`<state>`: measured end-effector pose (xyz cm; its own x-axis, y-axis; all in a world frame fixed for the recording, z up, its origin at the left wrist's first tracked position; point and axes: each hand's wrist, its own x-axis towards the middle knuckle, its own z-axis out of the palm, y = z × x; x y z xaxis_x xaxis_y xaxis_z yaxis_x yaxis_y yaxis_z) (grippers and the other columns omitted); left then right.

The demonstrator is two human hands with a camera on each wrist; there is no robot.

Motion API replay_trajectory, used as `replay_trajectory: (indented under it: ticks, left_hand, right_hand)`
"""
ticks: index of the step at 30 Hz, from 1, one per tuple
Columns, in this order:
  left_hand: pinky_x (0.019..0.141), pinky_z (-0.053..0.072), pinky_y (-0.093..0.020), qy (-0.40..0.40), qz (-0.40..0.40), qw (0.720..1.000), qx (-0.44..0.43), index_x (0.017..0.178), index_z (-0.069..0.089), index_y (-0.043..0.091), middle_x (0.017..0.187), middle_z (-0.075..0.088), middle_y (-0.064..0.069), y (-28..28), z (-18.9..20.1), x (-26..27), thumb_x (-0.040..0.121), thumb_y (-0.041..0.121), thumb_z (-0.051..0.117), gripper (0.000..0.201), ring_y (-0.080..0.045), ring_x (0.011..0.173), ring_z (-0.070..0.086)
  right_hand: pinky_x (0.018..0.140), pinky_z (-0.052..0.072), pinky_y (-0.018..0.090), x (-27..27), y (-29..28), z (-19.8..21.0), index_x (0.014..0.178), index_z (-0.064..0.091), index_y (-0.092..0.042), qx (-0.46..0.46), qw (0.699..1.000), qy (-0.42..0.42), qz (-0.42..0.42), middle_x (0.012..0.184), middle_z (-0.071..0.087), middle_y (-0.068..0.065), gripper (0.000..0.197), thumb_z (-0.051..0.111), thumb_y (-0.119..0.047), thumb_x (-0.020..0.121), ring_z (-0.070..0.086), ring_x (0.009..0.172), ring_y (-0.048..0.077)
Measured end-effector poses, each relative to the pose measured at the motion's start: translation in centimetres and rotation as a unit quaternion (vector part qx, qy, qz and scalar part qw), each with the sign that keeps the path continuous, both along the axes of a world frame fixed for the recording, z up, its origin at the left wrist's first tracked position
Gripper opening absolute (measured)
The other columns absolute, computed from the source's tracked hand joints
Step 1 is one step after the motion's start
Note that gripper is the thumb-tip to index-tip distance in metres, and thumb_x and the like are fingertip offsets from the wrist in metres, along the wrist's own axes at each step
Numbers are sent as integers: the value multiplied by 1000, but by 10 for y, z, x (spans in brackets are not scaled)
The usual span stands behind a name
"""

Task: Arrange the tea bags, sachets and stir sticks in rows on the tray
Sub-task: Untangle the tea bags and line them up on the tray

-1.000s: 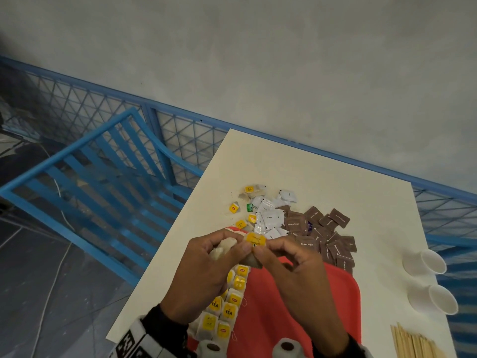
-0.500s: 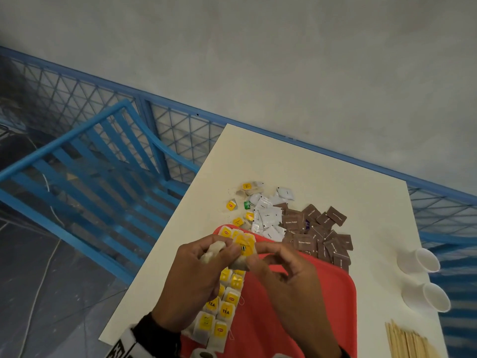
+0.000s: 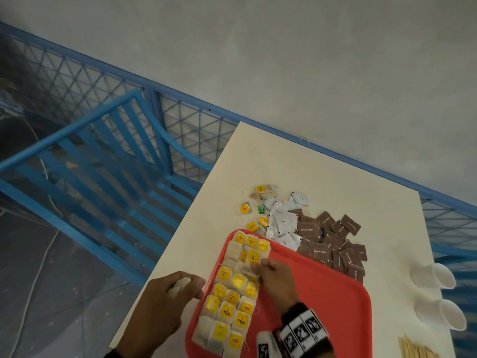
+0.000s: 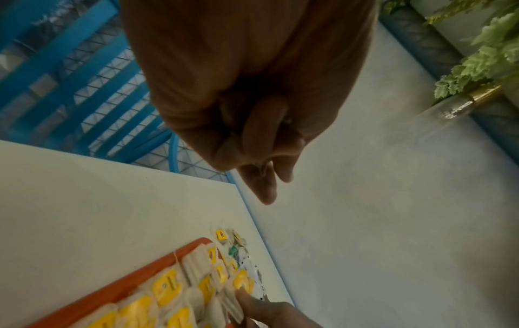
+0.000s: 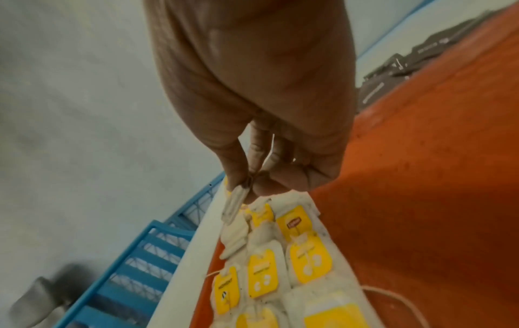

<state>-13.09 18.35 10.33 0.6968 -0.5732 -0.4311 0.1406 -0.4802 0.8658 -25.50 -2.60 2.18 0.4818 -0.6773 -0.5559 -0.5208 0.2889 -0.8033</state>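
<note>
Right hand (image 3: 277,279): over tray's left part, thumb and fingers (image 5: 238,164) pinch top edge of a tea bag (image 5: 234,203) above the bag rows; bag hangs edge-on in right wrist view.
Left hand (image 3: 165,303): on table (image 3: 322,182) just left of tray, fingers curled round a pale tea bag (image 3: 180,286); thumb near tray rim, contact can't tell. Left wrist view shows fingers folded into palm, bag itself hidden there.
Tray (image 3: 330,306): red, near table's front edge, right part bare.
Rows (image 3: 233,293): tea bags with yellow tags laid in about three columns along tray's left side, bags touching and overlapping, strings loose at right edge.
Loose bags (image 3: 263,192): few tea bags and yellow tags on table beyond tray's far left corner, one green tag (image 3: 261,209) among them.
White sachets (image 3: 284,223): pile on table just beyond tray's far edge, some touching the rim.
Brown sachets (image 3: 333,244): bigger pile right of white ones, overlapping tray's far right edge.
Stir sticks (image 3: 418,351): bundle on table at bottom right, apart from tray.
Cups (image 3: 436,277): two white, on their sides at table's right edge, one behind the other.
Railing (image 3: 85,161): blue, left of table.
</note>
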Motion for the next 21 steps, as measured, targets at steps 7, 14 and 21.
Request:
replay_trajectory:
  ticks: [7,14,21]
  left_hand:
    - [41,30,-19,95,56,993,-30,79,76,17,74,73,-7,6,-6,11,94,25,64,22,-16,40,39]
    - [40,30,-22,248,128,955,-104,100,69,2,80,64,-14,0,0,13,93,50,47,53,-13,45,37]
    - [47,34,-24,377,132,899,-181,98,69,3,76,61,-8,-18,7,7,84,69,40,73,-14,55,47]
  right_hand:
    - [58,49,29,37,-12,-40,72,65,-10,-80,992,96,-19,59,63,-2,17,79,-17,79,54,56,14]
    - [70,55,43,45,-4,-43,82,45,-24,-183,971,156,15,82,63,2,36,79,-34,73,63,78,25]
    - [55,38,26,29,13,44,85,50,-21,-268,958,27,99,64,51,-5,26,75,-30,85,49,59,10]
